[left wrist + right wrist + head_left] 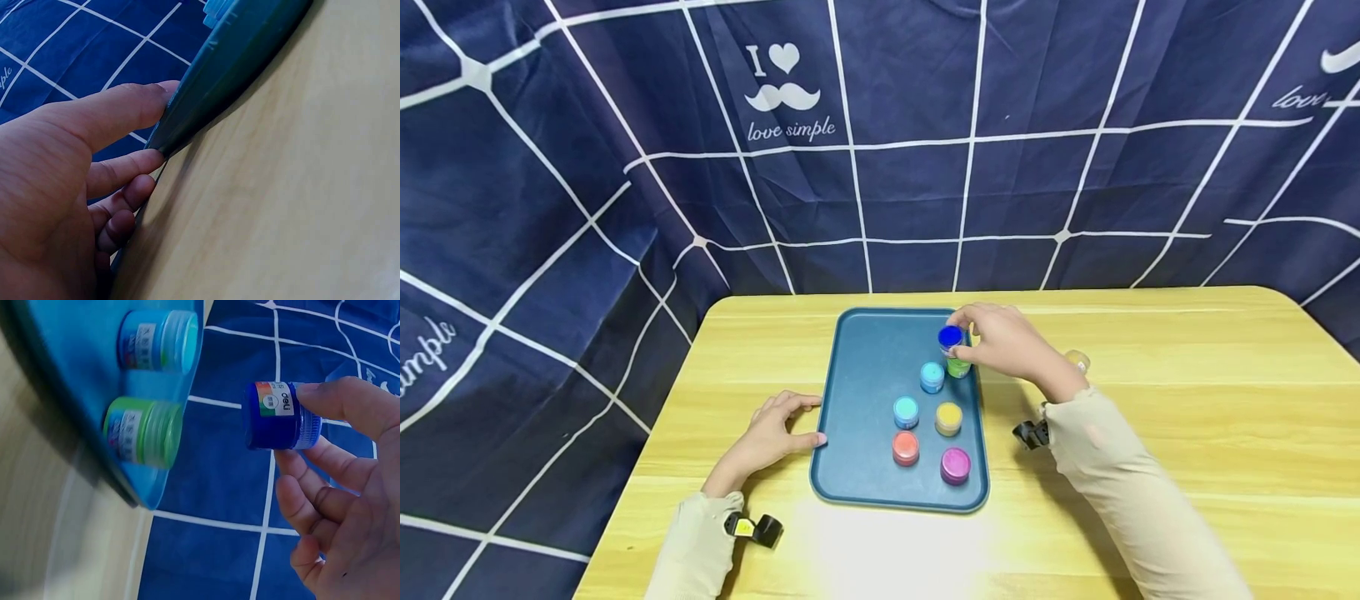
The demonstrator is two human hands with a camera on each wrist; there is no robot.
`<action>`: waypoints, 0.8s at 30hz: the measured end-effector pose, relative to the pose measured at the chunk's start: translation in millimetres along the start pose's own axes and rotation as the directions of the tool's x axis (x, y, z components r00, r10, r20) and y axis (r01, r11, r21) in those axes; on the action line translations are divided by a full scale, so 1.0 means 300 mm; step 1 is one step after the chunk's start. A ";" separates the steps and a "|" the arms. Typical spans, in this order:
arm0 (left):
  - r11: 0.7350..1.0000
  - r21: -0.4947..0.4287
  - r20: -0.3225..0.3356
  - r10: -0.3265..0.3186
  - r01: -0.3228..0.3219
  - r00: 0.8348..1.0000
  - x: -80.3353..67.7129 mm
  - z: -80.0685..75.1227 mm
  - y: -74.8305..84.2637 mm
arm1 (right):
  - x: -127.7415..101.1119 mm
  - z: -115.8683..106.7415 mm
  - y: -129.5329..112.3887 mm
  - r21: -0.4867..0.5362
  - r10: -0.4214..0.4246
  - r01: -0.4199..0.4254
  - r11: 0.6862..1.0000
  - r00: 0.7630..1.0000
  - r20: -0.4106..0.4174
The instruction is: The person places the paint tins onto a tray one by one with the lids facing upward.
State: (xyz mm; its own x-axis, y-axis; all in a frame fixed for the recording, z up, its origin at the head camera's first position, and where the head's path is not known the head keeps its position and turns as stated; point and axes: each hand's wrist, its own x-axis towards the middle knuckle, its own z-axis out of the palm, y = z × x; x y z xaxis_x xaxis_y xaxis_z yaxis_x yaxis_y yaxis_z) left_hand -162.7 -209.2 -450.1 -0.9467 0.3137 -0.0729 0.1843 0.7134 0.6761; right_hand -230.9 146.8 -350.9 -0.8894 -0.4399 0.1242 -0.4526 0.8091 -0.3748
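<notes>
My right hand (992,342) pinches a small blue paint jar (950,337) between thumb and fingers and holds it just above the far right part of a teal tray (865,375). The right wrist view shows the same blue jar (275,415) in my right hand (337,487), lifted off the tray (75,356). Right under it stands a green jar (958,367), with a light blue jar (932,377) beside that. My left hand (771,433) lies on the table with its thumb against the tray's left rim (237,62) and holds nothing.
Cyan (906,411), yellow (948,417), red (906,447) and purple (955,465) jars stand on the tray's near half. One more jar (1077,360) sits on the wooden table (1187,400) behind my right wrist. A dark blue checked cloth (625,167) hangs behind and to the left.
</notes>
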 end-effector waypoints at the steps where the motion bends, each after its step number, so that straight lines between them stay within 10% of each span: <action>1: 1.000 -0.001 -0.001 0.001 -0.001 1.000 0.000 0.000 0.001 | 0.004 0.001 -0.006 0.000 -0.004 0.004 1.000 1.000 0.003; 24: 1.000 -0.001 -0.005 0.007 -0.007 1.000 0.002 0.003 0.000 | 0.075 0.086 -0.082 0.035 -0.011 0.007 0.999 0.990 0.140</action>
State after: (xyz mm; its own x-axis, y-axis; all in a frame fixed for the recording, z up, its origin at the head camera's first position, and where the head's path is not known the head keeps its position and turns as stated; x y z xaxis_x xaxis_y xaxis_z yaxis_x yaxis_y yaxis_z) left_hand -163.0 -208.6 -450.8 -0.9467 0.3155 -0.0647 0.1906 0.7108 0.6771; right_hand -238.0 106.9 -362.6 -0.8664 -0.4993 -0.0015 -0.4559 0.7923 -0.4056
